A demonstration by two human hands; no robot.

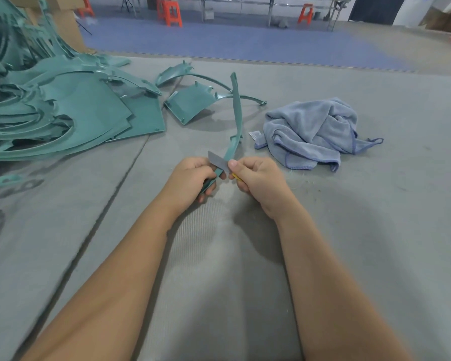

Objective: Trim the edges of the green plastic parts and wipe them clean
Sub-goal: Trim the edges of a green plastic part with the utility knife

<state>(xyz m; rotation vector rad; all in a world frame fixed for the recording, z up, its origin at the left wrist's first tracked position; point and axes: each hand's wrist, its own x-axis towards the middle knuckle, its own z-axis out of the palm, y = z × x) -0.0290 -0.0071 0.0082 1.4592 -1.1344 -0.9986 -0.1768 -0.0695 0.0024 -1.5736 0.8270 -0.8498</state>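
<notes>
A long curved green plastic strip [237, 110] rises from my hands toward the far side of the grey mat. My left hand [193, 175] grips its near end. My right hand [255, 175] pinches a knife with a yellow handle [236, 176], thumb on top. Its grey blade [218, 162] lies across the strip between my two hands. A crumpled blue-grey cloth [313, 131] lies to the right of the strip, untouched.
A big heap of green plastic parts [63, 108] fills the left side. Two more green parts [190, 102] lie behind the strip. Grey mat [375, 204] covers the work surface. Cardboard boxes [68, 24] stand at far left, orange stools [171, 11] on the blue floor beyond.
</notes>
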